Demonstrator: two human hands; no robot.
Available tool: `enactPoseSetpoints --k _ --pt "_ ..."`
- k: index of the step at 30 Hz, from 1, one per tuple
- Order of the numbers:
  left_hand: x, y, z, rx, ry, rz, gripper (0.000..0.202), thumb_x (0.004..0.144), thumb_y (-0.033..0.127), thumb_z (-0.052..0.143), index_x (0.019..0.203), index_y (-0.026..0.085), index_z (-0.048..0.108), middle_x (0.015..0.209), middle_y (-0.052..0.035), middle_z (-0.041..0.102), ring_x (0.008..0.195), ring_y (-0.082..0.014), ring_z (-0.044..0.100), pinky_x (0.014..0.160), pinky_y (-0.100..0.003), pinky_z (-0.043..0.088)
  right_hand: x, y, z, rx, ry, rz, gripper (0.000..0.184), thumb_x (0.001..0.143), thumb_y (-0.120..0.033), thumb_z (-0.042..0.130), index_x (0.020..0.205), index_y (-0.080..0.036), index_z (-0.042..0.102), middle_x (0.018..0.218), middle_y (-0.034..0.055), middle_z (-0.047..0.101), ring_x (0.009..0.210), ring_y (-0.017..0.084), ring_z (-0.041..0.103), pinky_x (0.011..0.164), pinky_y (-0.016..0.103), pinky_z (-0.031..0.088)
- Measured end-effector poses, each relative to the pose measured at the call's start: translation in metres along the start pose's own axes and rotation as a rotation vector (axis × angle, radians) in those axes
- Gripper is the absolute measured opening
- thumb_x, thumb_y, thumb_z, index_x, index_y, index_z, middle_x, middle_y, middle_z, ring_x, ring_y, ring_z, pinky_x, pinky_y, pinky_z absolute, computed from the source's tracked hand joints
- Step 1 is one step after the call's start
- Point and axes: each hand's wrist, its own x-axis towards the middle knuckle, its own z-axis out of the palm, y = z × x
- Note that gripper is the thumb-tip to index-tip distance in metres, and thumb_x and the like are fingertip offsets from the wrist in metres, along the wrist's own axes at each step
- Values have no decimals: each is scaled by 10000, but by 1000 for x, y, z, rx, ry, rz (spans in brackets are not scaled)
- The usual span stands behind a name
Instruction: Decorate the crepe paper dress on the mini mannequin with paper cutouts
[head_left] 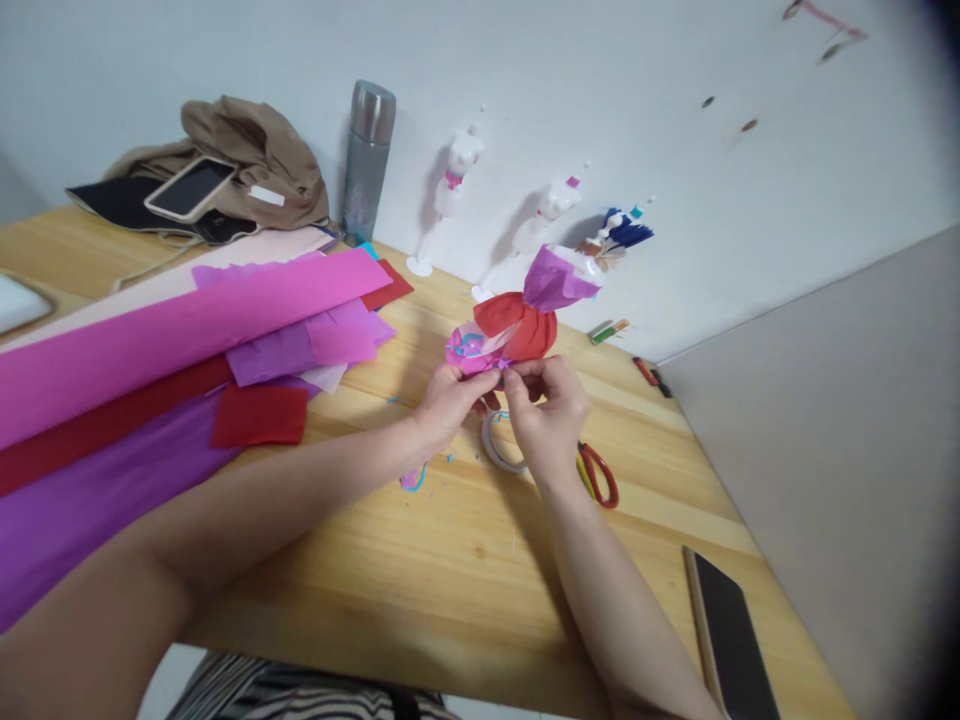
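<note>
Above the wooden table [450, 560], both my hands hold a small doll figure [536, 305] dressed in crepe paper: a purple top, a red middle and a pink skirt edge. My left hand [450, 400] pinches the pink skirt edge from the left. My right hand [551, 405] pinches the same hem from the right, fingers closed. The doll tilts, with its blue-haired head [619, 235] pointing up and to the right.
Pink, red and purple crepe paper sheets [150, 380] cover the table's left. A tape roll [499, 445] and red-handled scissors [598, 472] lie under my hands. Two white doll figures [457, 185], a steel flask [367, 160], a bag with a phone [191, 187], and another phone [731, 630] are around.
</note>
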Motion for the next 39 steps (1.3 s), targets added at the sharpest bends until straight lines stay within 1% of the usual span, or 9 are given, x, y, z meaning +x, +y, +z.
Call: enactPoseSetpoints --k 4,9,14,20,25,28,32,36,39 --pt "0 0 0 -24 -9 -4 213 769 339 833 871 169 756 730 -15 693 568 -105 567 506 -235 371 0 6 2 158 -18 194 102 833 -288 688 763 -220 663 686 -6 641 585 163 559 575 324 448" --pt "-1 3 0 -78 -8 -27 234 750 335 823 895 164 756 776 -31 718 582 -113 594 498 -231 366 4 8 5 318 -8 314 147 755 -353 743 724 -229 670 650 -10 650 593 166 574 600 326 476" --pt "-1 4 -1 -138 -6 -72 220 753 348 800 849 166 723 769 -27 721 542 -112 581 482 -242 365 4 7 5 342 -22 325 166 764 -379 760 725 -246 669 656 -10 649 615 175 580 620 335 495" --pt "0 3 -2 -151 4 -63 305 805 450 828 859 178 699 716 -11 691 544 -112 577 505 -243 372 3 7 4 327 -24 311 142 782 -367 747 731 -259 670 671 7 658 618 188 584 613 352 496" --pt "2 4 -3 -163 16 -92 281 811 418 825 817 172 691 667 -11 675 534 -120 583 504 -248 379 2 5 4 297 -7 300 159 784 -379 741 762 -234 676 685 4 656 617 176 585 609 338 484" --pt "3 2 -3 -165 31 -98 257 810 399 819 818 172 699 669 -10 681 529 -122 587 510 -251 388 -2 3 1 192 6 211 117 817 -336 710 821 -222 683 718 -7 642 614 161 561 609 327 461" --pt "6 -2 -3 -187 45 -53 204 799 354 813 804 180 707 701 -13 706 584 -129 615 580 -262 438 -7 1 -3 31 32 -50 24 873 -231 662 850 -235 657 721 -21 586 596 158 519 587 326 431" --pt "8 -6 -4 -210 47 -12 187 787 347 819 832 188 731 711 -2 707 620 -124 608 596 -255 419 -10 1 -2 -48 35 -312 119 894 -132 636 848 -242 640 711 -20 572 593 159 522 562 317 426" --pt "9 -7 -5 -217 41 -18 196 782 360 822 809 188 731 690 1 690 621 -123 593 589 -254 408 -12 2 -2 -52 39 -377 146 900 -97 631 913 -236 675 699 -27 559 582 153 522 546 306 421"
